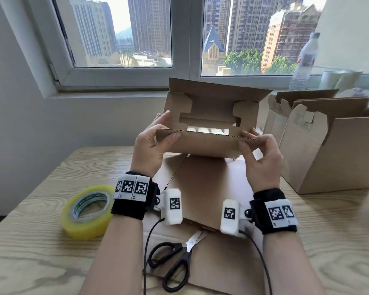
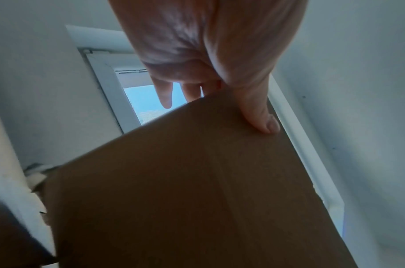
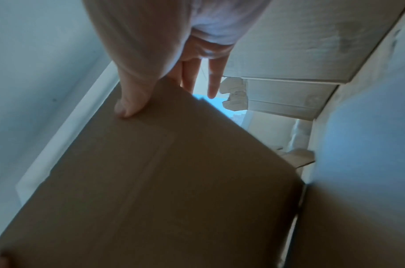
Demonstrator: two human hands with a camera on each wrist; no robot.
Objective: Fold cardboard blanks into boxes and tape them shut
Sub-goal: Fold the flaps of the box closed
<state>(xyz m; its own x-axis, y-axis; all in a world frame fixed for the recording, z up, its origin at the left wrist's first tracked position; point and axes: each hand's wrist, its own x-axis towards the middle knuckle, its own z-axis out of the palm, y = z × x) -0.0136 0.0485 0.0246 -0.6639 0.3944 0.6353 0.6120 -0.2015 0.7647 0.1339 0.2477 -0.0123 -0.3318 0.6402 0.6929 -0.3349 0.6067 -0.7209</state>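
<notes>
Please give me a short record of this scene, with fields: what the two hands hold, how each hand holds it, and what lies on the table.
held item: brown cardboard box, half folded, raised above the table, flaps open
left hand: grip on the box's left end, thumb on the near panel
right hand: grip on the right end, thumb on the near panel
table: light wood
on table, left: yellow roll of tape
on table, near: black-handled scissors on flat cardboard blanks
on table, right: open cardboard boxes
</notes>
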